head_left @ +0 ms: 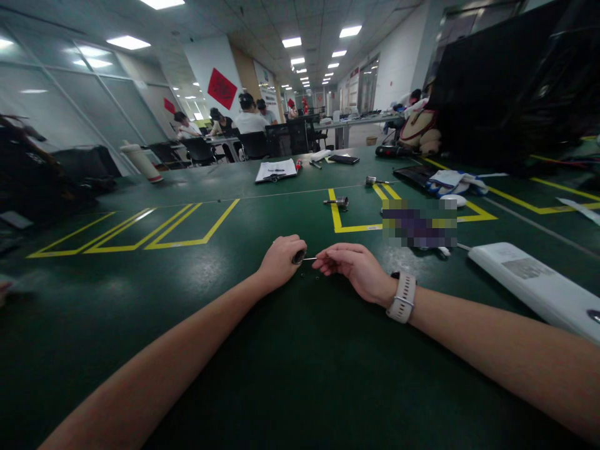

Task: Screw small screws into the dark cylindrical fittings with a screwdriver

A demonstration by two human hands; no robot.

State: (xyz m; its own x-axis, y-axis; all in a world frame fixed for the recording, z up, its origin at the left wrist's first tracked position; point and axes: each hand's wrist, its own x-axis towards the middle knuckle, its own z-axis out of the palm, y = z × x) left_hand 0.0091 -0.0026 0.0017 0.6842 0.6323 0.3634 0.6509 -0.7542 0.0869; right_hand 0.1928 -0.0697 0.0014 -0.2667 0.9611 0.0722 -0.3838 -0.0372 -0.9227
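My left hand (281,262) is closed around a dark cylindrical metal part (299,257), its round end facing right. A thin metal rod (310,259) spans the gap between my hands. The fingertips of my right hand (351,265) pinch the rod's right end. Whether its left end enters the cylinder or only touches it, I cannot tell. Two tiny rings (317,277) lie on the green tabletop (300,375) just below my fingers. Farther off, a metal cylinder with a shaft (338,202) rests on its side, with a similar metal part (375,180) behind it.
Yellow tape outlines (175,245) mark the table. To the right are a white elongated device (529,275), a pixelated purple item (417,225) and white-blue gloves (457,182). Papers (276,170), a phone (344,159) and a bottle (142,162) stand farther back. Several people sit beyond.
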